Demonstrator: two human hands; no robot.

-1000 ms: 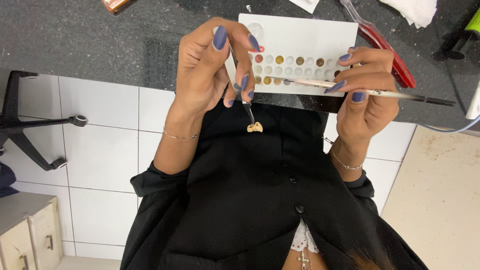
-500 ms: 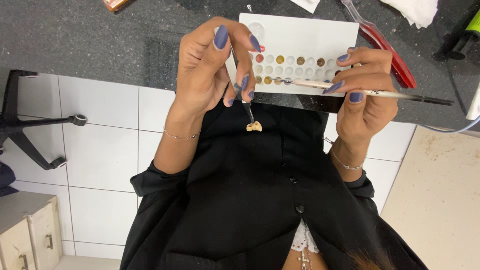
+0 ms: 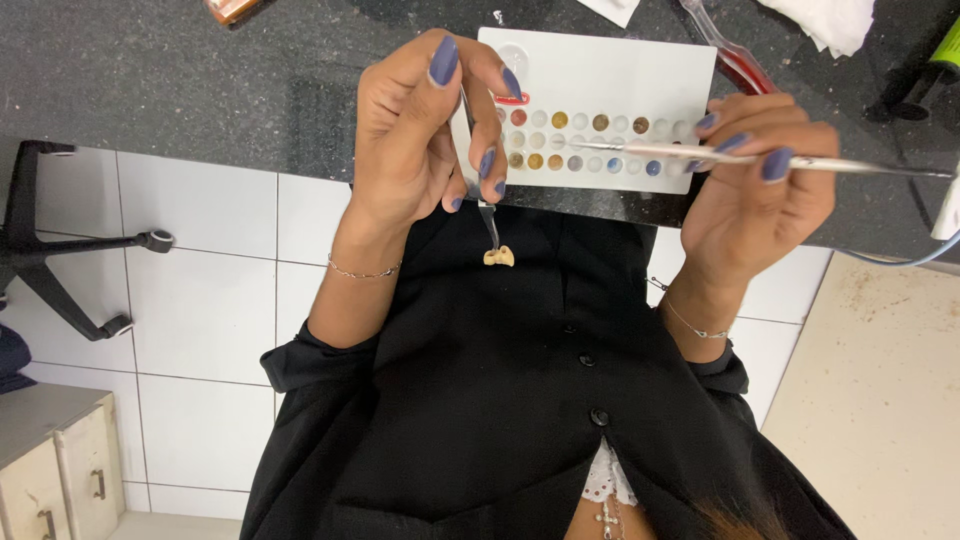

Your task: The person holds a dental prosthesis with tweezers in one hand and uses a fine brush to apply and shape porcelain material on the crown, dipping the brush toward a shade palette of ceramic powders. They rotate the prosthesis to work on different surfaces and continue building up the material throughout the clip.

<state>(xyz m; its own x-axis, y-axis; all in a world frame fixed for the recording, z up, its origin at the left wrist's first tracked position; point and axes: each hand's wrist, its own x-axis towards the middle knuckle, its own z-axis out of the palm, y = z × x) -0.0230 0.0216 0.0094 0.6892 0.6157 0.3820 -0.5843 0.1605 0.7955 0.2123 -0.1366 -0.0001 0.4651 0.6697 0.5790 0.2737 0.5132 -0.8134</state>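
My left hand [image 3: 420, 140] pinches slim metal tweezers [image 3: 488, 220] that point down toward my body. A small cream tooth-shaped piece [image 3: 498, 257] sits in their tips, in front of my black shirt. My right hand [image 3: 755, 190] holds a thin metal-handled brush [image 3: 700, 152] level. The brush tip reaches left over a white rectangular palette [image 3: 600, 70] with rows of small wells of brown, yellow, red and blue colour. The palette lies on the dark speckled countertop [image 3: 200, 90], just beyond both hands.
A clear tool with red inside [image 3: 735, 60] and crumpled white tissue [image 3: 825, 20] lie behind the palette at the right. A green-black object [image 3: 940, 60] is at the far right edge. Below the counter are white floor tiles, a black chair base [image 3: 60, 250] and a cream cabinet [image 3: 50, 470].
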